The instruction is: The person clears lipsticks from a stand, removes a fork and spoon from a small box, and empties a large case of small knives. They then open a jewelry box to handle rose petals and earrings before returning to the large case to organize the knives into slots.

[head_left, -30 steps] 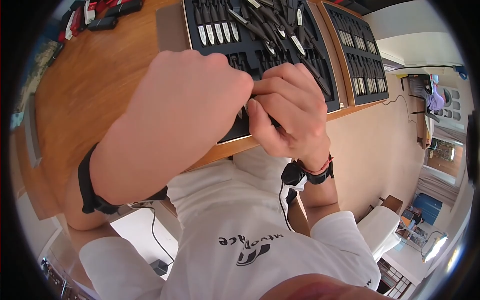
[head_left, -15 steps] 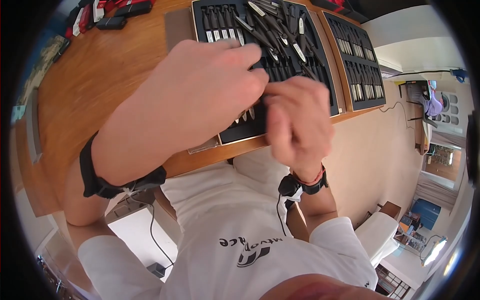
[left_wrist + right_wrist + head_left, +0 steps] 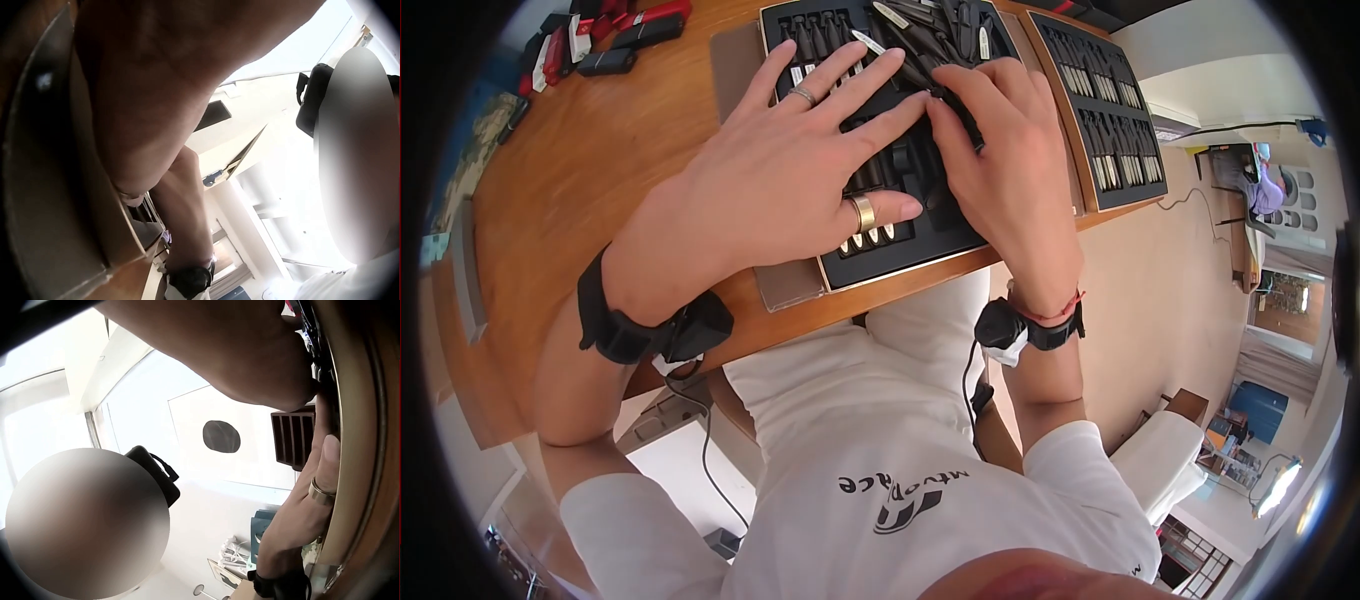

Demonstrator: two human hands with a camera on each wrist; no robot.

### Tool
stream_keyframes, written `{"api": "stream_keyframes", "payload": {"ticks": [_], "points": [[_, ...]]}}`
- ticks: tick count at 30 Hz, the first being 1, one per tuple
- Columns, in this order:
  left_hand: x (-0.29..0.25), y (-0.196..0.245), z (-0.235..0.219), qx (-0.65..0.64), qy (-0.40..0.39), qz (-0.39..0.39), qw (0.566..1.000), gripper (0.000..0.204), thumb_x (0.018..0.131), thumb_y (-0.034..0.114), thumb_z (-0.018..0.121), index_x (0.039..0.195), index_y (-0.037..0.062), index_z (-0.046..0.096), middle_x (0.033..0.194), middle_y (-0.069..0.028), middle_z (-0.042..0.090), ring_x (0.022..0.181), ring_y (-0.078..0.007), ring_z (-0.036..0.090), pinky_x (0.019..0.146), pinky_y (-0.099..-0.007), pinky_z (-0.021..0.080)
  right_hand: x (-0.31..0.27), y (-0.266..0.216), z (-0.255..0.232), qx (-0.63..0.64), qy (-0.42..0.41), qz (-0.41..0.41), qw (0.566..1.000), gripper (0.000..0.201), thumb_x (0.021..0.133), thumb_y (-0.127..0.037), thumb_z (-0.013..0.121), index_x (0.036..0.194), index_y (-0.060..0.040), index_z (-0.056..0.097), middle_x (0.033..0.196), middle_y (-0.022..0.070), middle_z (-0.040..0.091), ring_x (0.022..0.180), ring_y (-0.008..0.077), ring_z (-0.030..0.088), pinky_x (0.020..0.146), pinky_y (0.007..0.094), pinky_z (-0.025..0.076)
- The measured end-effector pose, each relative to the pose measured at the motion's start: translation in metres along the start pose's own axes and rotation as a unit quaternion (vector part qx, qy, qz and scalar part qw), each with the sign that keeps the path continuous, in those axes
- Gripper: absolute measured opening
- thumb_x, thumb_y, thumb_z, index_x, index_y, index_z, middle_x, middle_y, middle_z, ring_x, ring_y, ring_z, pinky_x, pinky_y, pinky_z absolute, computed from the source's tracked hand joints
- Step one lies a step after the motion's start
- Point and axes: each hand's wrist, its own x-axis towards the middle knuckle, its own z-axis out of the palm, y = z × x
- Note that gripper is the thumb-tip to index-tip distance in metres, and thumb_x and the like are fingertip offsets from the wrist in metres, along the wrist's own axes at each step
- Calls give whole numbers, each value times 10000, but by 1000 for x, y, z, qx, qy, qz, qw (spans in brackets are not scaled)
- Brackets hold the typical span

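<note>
In the head view a box with a dark slotted insert [image 3: 920,250] holds rows of slim black pen-like pieces [image 3: 872,238] with silvery ends. A loose pile of such pieces [image 3: 920,42] covers its far part. My left hand [image 3: 785,165] is spread palm down over the box's left half, its index fingertip right by the other hand's fingertips. At the pile's near edge my right hand [image 3: 1015,140] pinches a slim black piece between curled thumb and index finger; most of it is hidden. The left hand [image 3: 300,519], with a gold thumb ring, also shows in the right wrist view.
A second box [image 3: 1135,199] with filled rows stands to the right. Red and black packets [image 3: 645,30] lie at the far left of the wooden table [image 3: 600,170]. The table's front edge runs just before my lap; cables hang from both wrist cameras.
Both hands were close together over the near half of the box, the left one curled. Now the left fingers are spread, and the right hand has moved farther up to the loose pile.
</note>
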Motion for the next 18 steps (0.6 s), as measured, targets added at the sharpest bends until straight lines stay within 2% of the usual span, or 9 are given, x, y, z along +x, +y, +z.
{"api": "stream_keyframes", "payload": {"ticks": [8,11,12,14,16,17,18], "points": [[-1,-6,1,-31,8,3,999,853,1034,623,645,1631,38,473,1747,-195,381,1645,-387,293,1338,-629,184,6,-3,8,-43,-49,6,998,95,972,-83,729,1029,-7,729,971,140,651,960,355,622,849,462,528],[-1,-8,6,-48,48,-11,998,878,1019,595,685,1609,-13,455,1728,-222,393,1646,-386,291,1349,-588,194,7,2,11,-41,-38,14,998,85,977,-87,731,1022,-15,728,958,134,655,963,358,630,848,466,523],[1,-10,7,-70,73,-11,995,888,1010,568,709,1614,-23,434,1732,-231,382,1650,-388,284,1353,-566,198,7,4,10,-41,-38,12,998,85,977,-87,731,1022,-15,728,958,134,655,963,358,630,848,466,523],[7,-14,8,-92,97,-14,991,901,1001,540,733,1619,-33,413,1735,-239,370,1653,-389,276,1356,-544,203,6,8,8,13,26,33,999,86,978,-79,740,1033,-13,730,957,136,669,948,358,637,832,460,517],[16,-14,3,-70,202,-27,977,707,1014,412,757,1541,-1,531,1594,-219,545,1537,-393,451,1277,-528,314,4,3,-1,53,20,65,996,87,977,-73,746,1040,-14,733,958,135,675,944,358,638,825,457,515],[17,-14,-4,-72,201,-26,977,707,1014,412,757,1541,-1,531,1594,-219,545,1537,-393,451,1277,-528,314,2,-1,-8,91,15,98,991,90,975,-68,752,1046,-16,736,958,133,681,940,358,639,819,453,512],[18,-13,-19,-64,159,-47,984,764,1025,355,707,1597,-63,420,1622,-272,464,1554,-436,385,1276,-518,313,0,-2,-13,91,12,90,992,80,973,-52,752,1042,-12,745,947,132,684,916,351,642,798,444,516]]}}
